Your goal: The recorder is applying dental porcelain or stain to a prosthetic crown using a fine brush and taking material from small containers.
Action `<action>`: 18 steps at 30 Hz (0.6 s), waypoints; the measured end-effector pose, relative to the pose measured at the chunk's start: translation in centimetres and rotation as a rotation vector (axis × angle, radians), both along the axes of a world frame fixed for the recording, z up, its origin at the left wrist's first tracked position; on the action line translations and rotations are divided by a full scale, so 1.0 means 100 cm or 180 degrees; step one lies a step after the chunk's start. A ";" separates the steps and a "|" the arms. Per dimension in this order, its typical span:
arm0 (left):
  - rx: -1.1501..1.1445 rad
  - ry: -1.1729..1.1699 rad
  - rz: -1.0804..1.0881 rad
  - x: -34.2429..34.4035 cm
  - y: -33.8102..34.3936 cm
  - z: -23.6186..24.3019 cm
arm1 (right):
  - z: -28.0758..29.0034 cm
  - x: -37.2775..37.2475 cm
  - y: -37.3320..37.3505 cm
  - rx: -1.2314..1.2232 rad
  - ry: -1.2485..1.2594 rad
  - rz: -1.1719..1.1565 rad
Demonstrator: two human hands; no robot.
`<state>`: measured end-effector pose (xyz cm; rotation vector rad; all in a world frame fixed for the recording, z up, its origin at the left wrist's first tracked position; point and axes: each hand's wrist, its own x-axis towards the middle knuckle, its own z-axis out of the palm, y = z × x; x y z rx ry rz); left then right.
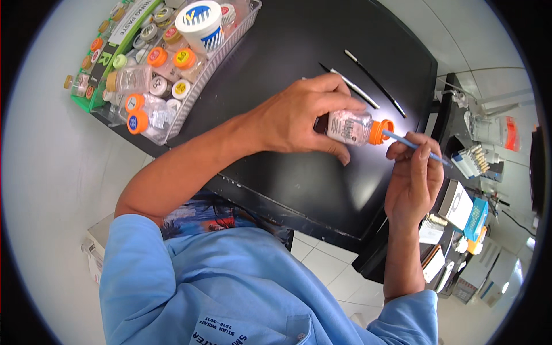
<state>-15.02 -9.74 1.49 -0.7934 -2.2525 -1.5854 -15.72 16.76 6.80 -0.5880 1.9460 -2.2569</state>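
Note:
My left hand (305, 112) is closed round a small clear plastic bottle (352, 126), held on its side above the black table. The bottle's orange top (379, 132) points to the right. Between the fingertips and thumb of my right hand (415, 178) is a thin light-blue stick (405, 140). Its left end meets the orange opening; I cannot tell how far inside it reaches. Just beyond the bottle, a white stick (355, 89) with a dark pointed end lies on the table, and a slim black stick (376, 85) with a white end lies farther right.
A pale basket (233, 45) full of small capped jars stands at the far left, with a white tub (200, 24) on top. Behind it is a green box (109, 54). The black table's (270, 190) near edge runs before me. Boxes (457, 201) and bottles crowd the right-hand surface.

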 end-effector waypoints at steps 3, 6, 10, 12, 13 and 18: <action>0.0104 -0.0211 -0.0086 0.000 0.000 -0.003 | 0.004 0.006 -0.003 0.0151 -0.0162 -0.0064; 0.0059 -0.0252 -0.0132 0.001 -0.003 -0.003 | 0.006 0.009 -0.002 0.0454 -0.0202 0.0063; 0.0023 -0.0295 -0.0157 0.001 -0.003 -0.003 | 0.003 0.007 0.000 0.0360 -0.0084 -0.0227; 0.0068 -0.0413 -0.0250 0.002 -0.003 -0.002 | 0.005 0.008 -0.005 0.0440 -0.0123 -0.0283; 0.0078 -0.0424 -0.0236 0.002 -0.003 -0.001 | 0.006 0.009 -0.004 0.0432 -0.0140 -0.0176; 0.0062 -0.0709 -0.0514 0.008 0.000 0.002 | 0.001 0.007 0.005 0.0424 -0.0059 -0.0001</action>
